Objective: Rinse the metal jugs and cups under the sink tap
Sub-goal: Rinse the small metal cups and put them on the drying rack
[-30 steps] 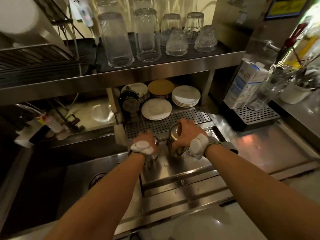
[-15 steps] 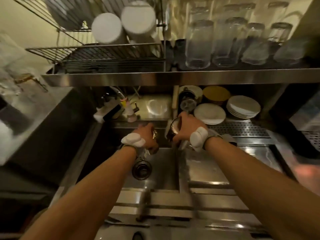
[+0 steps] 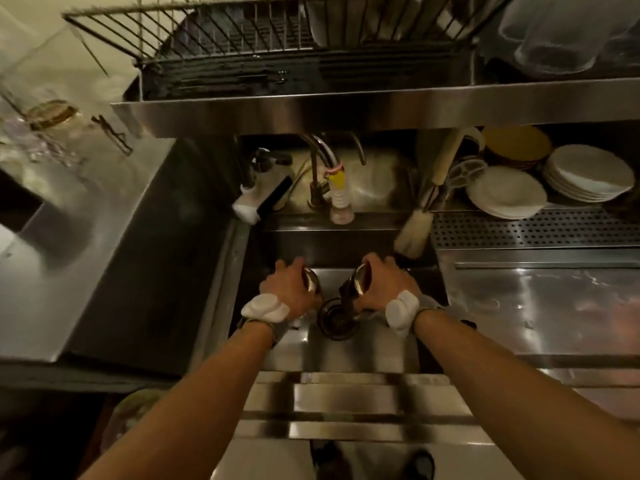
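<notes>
Hands and vessels above the sink basin, early in the rinse. The left hand [image 3: 289,294] grips a metal cup [image 3: 311,284], fingers curled round its wall. The right hand [image 3: 386,287] grips a metal jug [image 3: 361,284], tipped so that its mouth faces inward toward the drain [image 3: 336,322]. A dark streak below the jug's lip appears to be leftover liquid pouring out, though blur leaves this uncertain. Both vessels hang over the floor of the sink [image 3: 377,344], well apart from the tap [image 3: 323,157], whose nozzle [image 3: 341,211] stands at the back rim. No running water is visible.

Judged from this, emptying is under way and rinsing proper is not yet begun: both vessels have yet to pass under the nozzle. Any further jugs or cups are out of view.

One second earlier both hands were at the steel tabletop [image 3: 536,306] right of the basin, the vessels upright there. Half a second earlier they were already above the basin, the drain nearer the left hand. Now the drain lies between the two hands.
</notes>
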